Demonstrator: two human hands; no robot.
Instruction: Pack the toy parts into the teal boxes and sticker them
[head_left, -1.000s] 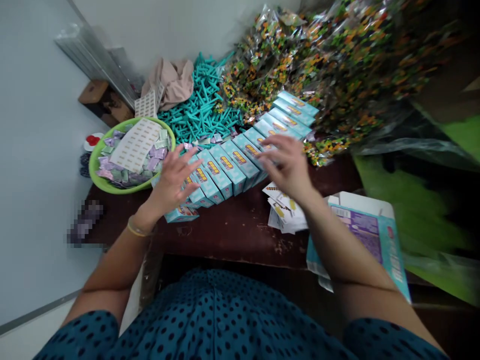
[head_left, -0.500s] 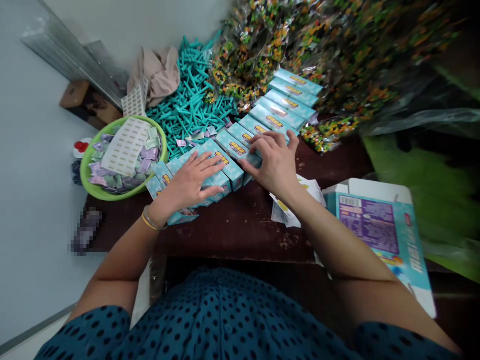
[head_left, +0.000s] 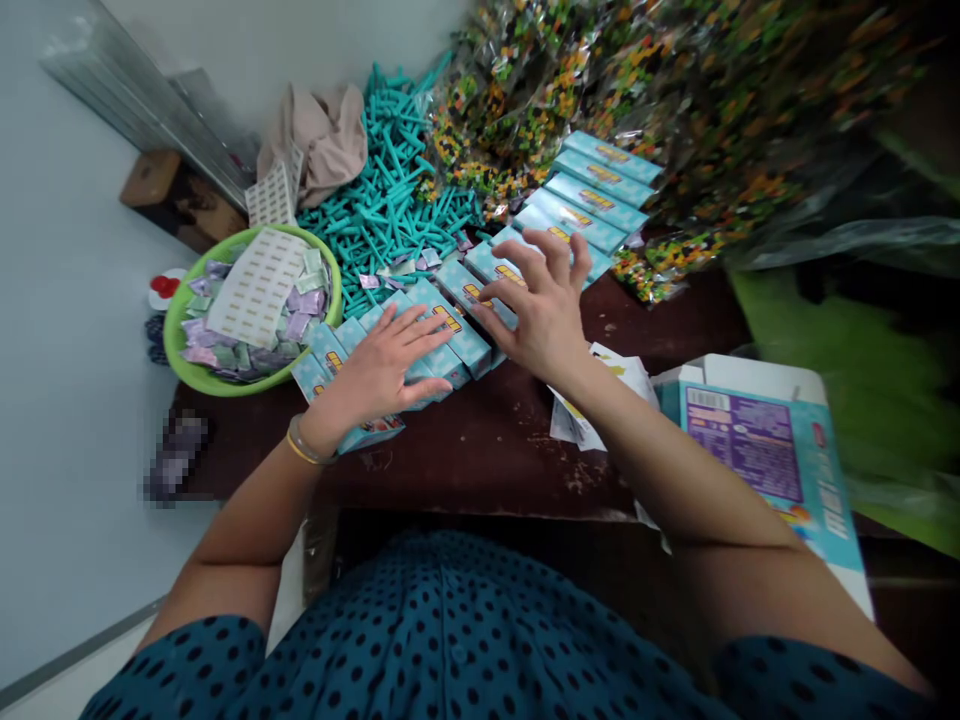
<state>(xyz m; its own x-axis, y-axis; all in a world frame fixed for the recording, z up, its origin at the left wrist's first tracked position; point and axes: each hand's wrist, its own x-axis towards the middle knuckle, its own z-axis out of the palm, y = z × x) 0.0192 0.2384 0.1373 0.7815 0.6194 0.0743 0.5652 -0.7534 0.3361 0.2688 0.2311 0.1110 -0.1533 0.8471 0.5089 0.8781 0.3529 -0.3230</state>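
A slanting row of small light-blue boxes with yellow and red lettering crosses the dark table. My left hand lies flat over the near-left boxes, its fingers stretched out and slightly spread. Over the middle of the row is my right hand, fingers bent and apart with nothing between them. Its thumb is close to a blue box beside a narrow gap in the row; whether it touches cannot be made out.
To the left stands a green basin holding small packets and a sticker sheet. Teal sticks are heaped behind. Bags of colourful pieces fill the back right. White papers and a flattened large carton lie at the right.
My right hand has lifted slightly and its fingers have spread more. My left hand stays flat on the boxes. The whole view has shifted a little.
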